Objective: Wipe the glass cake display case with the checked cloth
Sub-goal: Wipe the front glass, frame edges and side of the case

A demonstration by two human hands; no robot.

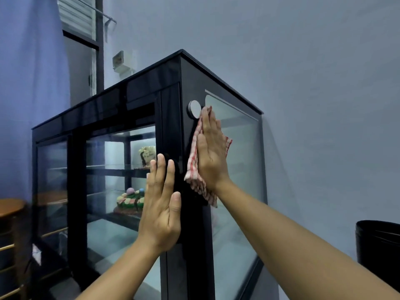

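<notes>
A tall black-framed glass cake display case (173,118) fills the middle of the view, seen from its front right corner. My right hand (213,152) lies flat on its right side, pressing a red-and-white checked cloth (193,161) against the black frame and the edge of the glass, just below a round silver knob (194,109). My left hand (161,204) rests flat, fingers spread, on the front glass door beside the corner post, holding nothing. Inside, a decorated cake (129,202) sits on a lower shelf and another cake (147,155) on a higher one.
A grey wall stands close behind and to the right of the case. A black bin (378,252) sits at the lower right. A wooden stool (10,208) stands at the far left under a blue curtain (28,83).
</notes>
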